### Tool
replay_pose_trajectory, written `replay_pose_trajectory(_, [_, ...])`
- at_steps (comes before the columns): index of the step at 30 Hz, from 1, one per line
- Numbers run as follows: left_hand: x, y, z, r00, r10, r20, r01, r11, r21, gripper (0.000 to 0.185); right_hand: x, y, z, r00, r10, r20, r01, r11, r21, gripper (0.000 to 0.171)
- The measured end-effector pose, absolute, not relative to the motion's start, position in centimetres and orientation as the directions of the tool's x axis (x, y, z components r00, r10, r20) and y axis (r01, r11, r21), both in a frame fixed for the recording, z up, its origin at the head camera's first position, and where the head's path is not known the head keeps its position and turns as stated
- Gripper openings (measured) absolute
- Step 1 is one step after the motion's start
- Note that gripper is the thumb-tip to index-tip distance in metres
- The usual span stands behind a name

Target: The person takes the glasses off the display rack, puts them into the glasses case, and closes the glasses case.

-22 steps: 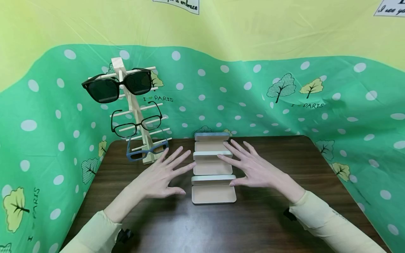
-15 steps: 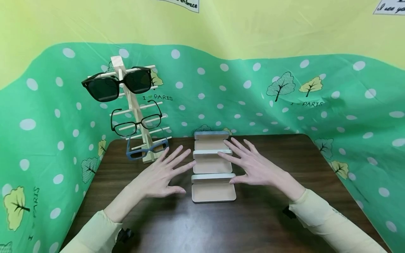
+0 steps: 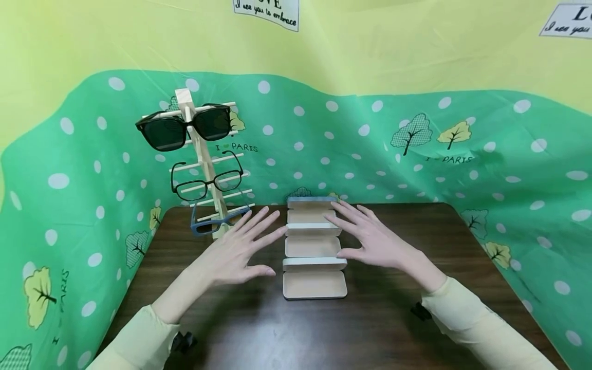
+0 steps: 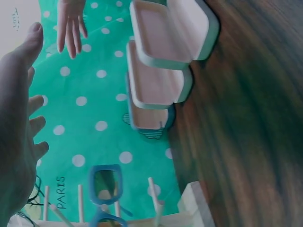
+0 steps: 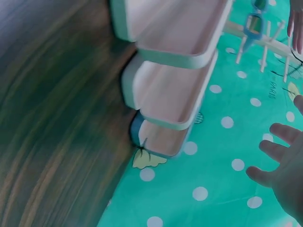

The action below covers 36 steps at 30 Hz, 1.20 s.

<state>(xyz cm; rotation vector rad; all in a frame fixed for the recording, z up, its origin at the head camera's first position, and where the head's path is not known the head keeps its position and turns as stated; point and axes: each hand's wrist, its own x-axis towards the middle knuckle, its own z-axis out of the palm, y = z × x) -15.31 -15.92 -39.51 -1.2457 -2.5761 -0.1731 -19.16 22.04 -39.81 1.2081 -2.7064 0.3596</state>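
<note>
My left hand (image 3: 236, 253) hovers with spread fingers between the wooden glasses rack (image 3: 206, 163) and a column of three glasses cases, holding nothing. On the other side of the cases my right hand (image 3: 370, 237) is held the same way, fingers fanned out and holding nothing. The near case (image 3: 315, 285), middle case (image 3: 312, 247) and far case (image 3: 311, 216) stand with lids raised, showing pale insides. On the rack hang black sunglasses (image 3: 185, 127) at the top, thin black-framed glasses (image 3: 208, 185) in the middle and blue-framed glasses (image 3: 217, 222) at the bottom, beside my left fingertips.
Everything stands on a dark wooden table (image 3: 296, 334). A green and yellow dotted cloth (image 3: 351, 133) hangs behind and along both sides of the table. The rack rises tall at the back left, its pegs sticking out to both sides.
The head view has shifted slightly, so the rack and cases sit a little further right and lower. Both hands stay nearly where they were; the glasses and cases have not moved on the table.
</note>
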Motion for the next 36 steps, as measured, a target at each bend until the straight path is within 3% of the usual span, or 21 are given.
replay_pose_trajectory(4, [-15.3,-15.9,-38.3,-0.588,0.735,0.337,0.775,0.631,-0.024,0.081,-19.5,21.9,-38.8,-0.692,-0.675,0.256,-0.72,0.615,-0.323,0.082])
replay_pose_trajectory(10, [-15.0,-15.6,-36.5,-0.634,0.682,0.364,0.738,0.674,0.023,0.08,-19.8,21.5,-37.3,-0.72,-0.64,0.269,-0.675,0.555,-0.486,0.068])
replay_pose_trajectory(18, [-14.4,-15.5,-34.2,-0.672,0.593,0.444,0.702,0.701,0.126,0.08,-20.0,20.4,-35.7,-0.742,-0.618,0.26,-0.625,0.496,-0.603,0.051])
replay_pose_trajectory(29, [-12.9,-16.2,-30.9,-0.802,0.383,0.458,0.582,0.674,0.456,0.068,-20.8,18.6,-33.2,-0.791,-0.571,0.219,-0.505,0.408,-0.76,0.042])
replay_pose_trajectory(36, [-12.6,-17.1,-29.4,-0.797,0.296,0.526,0.581,0.615,0.533,0.059,-21.5,17.0,-31.5,-0.791,-0.554,0.259,-0.506,0.357,-0.785,0.044])
